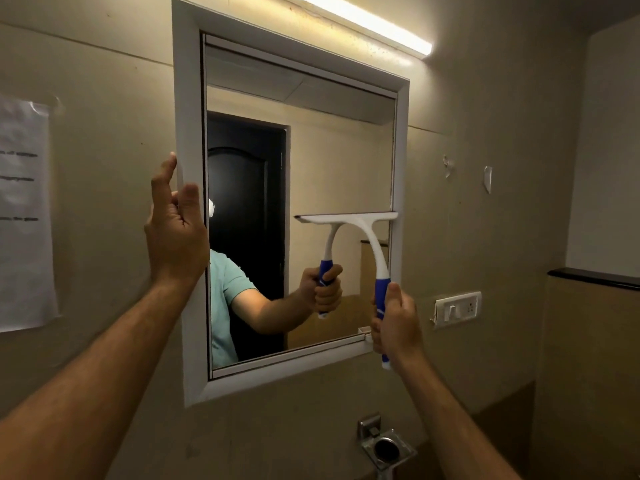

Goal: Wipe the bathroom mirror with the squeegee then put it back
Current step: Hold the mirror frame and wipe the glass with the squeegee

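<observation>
A white-framed mirror (187, 109) hangs on the beige wall. My right hand (396, 323) is shut on the blue grip of a white squeegee (372, 237). Its blade lies flat and level against the glass at the right side, about two thirds of the way down. My left hand (175, 226) grips the mirror's left frame edge, fingers behind it and thumb in front. The glass reflects the arm, the squeegee and a dark door.
A lit tube light (363, 22) runs above the mirror. A printed paper notice (24, 216) is taped at left. A switch plate (457, 308) sits right of the mirror. A metal holder (384, 445) is fixed to the wall below. A dark-topped ledge (595, 277) juts at right.
</observation>
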{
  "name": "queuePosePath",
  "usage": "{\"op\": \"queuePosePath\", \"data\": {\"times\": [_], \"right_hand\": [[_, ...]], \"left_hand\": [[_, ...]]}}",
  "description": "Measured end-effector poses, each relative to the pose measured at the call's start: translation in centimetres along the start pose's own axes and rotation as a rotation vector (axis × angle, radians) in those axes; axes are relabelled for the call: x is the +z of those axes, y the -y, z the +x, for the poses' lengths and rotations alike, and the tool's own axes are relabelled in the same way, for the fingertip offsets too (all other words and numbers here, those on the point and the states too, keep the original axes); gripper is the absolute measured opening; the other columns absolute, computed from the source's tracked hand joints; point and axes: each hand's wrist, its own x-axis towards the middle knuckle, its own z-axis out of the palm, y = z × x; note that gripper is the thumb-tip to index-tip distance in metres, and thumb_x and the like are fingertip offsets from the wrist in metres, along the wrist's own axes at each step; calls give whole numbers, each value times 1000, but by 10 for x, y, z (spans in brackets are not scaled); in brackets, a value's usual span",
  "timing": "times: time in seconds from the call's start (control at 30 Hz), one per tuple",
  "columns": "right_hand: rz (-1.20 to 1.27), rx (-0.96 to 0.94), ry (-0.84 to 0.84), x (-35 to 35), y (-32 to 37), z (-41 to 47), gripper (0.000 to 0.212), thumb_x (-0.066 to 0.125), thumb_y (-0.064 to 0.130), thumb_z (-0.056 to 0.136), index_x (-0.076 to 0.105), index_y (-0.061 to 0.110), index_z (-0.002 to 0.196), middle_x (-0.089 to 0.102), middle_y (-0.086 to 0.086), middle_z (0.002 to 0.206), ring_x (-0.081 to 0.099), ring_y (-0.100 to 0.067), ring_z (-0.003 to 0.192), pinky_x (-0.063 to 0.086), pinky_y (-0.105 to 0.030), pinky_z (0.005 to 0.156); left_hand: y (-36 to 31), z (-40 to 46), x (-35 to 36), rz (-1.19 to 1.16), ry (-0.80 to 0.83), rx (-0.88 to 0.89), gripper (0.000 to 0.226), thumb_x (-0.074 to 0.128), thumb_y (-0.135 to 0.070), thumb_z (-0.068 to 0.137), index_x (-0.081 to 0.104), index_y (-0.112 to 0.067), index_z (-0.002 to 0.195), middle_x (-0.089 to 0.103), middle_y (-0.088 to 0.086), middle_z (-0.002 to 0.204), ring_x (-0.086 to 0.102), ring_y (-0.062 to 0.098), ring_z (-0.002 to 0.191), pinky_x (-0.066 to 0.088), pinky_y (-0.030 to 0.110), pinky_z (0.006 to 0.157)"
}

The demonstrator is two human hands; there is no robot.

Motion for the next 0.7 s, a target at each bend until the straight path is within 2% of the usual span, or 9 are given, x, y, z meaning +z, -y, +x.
{"op": "queuePosePath", "data": {"times": [0.13,0.3,0.33,0.47,0.57,0.7], "right_hand": [[-28,-25,-4,-4,11,-3,44,27,43,103,53,10,94,44,-1,60,40,-6,41,36,-23,40],[-17,-64,-18,-1,39,15,41,26,42,104,53,14,91,45,-1,62,41,-9,46,36,-23,44],[-25,-55,-19,-1,35,14,42,26,43,104,53,14,91,45,-1,62,41,-9,46,36,-22,43],[-34,7,-22,-5,-10,-8,45,26,45,103,52,9,93,45,-2,62,42,-8,44,36,-22,41],[-33,69,8,-7,-44,-31,48,25,46,102,53,6,100,45,-4,63,41,-6,42,36,-20,40],[-59,51,-14,-7,-38,-34,46,26,45,102,54,10,100,46,-5,66,43,-12,51,37,-24,46]], "left_hand": [[1,0,0,-11,-8,1,43,33,-50,100,27,-42,141,62,12,92,63,28,74,57,43,62],[1,-1,0,-4,-17,24,43,33,-45,101,29,-36,143,64,11,96,62,24,80,46,24,64],[0,-1,0,-3,-13,21,43,33,-44,101,28,-35,143,63,12,95,62,25,78,47,25,63],[-2,-2,-3,1,4,-4,43,33,-47,100,27,-39,142,62,12,93,63,28,75,57,43,64],[-4,-3,-2,19,9,-1,45,33,-45,101,27,-35,144,61,10,91,63,27,74,58,40,63],[-2,-2,-1,8,-6,-5,44,33,-48,100,28,-39,143,61,5,91,65,26,74,58,46,62]]}}
